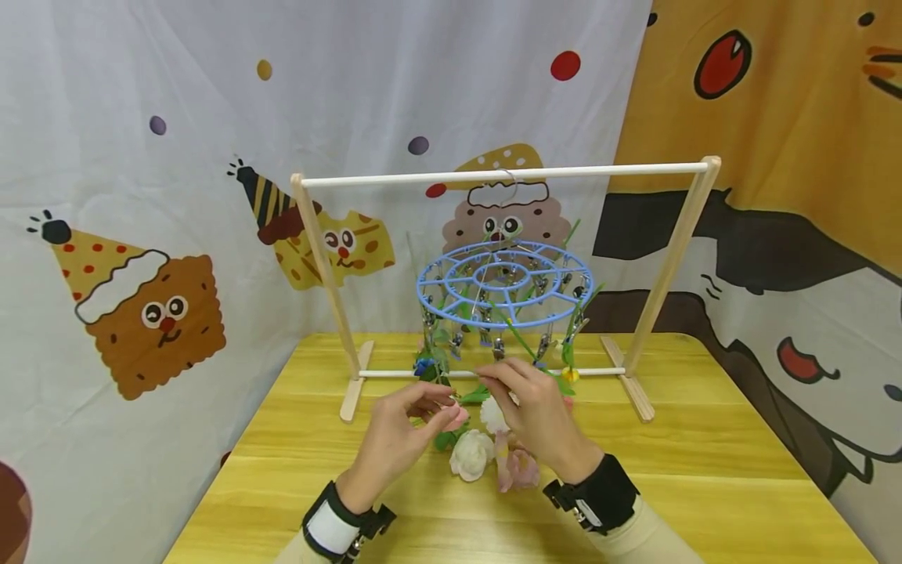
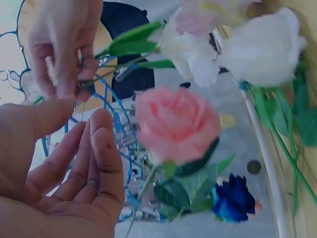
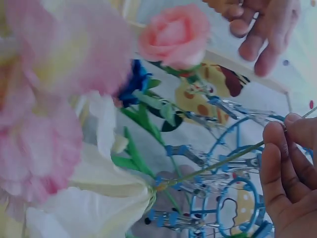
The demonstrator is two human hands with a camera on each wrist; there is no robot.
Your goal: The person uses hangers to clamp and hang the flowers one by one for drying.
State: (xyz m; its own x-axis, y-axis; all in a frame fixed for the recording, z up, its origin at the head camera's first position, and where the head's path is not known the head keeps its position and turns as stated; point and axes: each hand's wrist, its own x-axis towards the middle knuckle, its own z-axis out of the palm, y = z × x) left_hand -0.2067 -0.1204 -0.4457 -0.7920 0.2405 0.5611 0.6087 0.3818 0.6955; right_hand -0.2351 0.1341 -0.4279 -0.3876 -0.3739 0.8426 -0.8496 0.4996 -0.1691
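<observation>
My right hand (image 1: 533, 411) pinches the thin green stem (image 3: 220, 163) of a flower between thumb and fingertips. The stem leads to a white bloom (image 3: 94, 203), with pink petals (image 3: 44, 144) close by in the right wrist view. My left hand (image 1: 395, 435) is beside it with loosely bent fingers and nothing between them; its thumb tip is near the right hand in the left wrist view. Above and beyond both hands hangs a round blue clip hanger (image 1: 517, 323) with metal clips. A pink rose (image 2: 178, 124) and a blue flower (image 2: 233, 198) hang at its left side.
The hanger hooks over the white top rail (image 1: 395, 179) of a wooden stand, whose feet (image 1: 357, 384) rest on the wood-grain table (image 1: 282, 470). A white flower (image 1: 472, 454) shows below the hands. A yellow flower (image 1: 570, 375) hangs at the right. A printed cloth (image 1: 141, 196) stands behind.
</observation>
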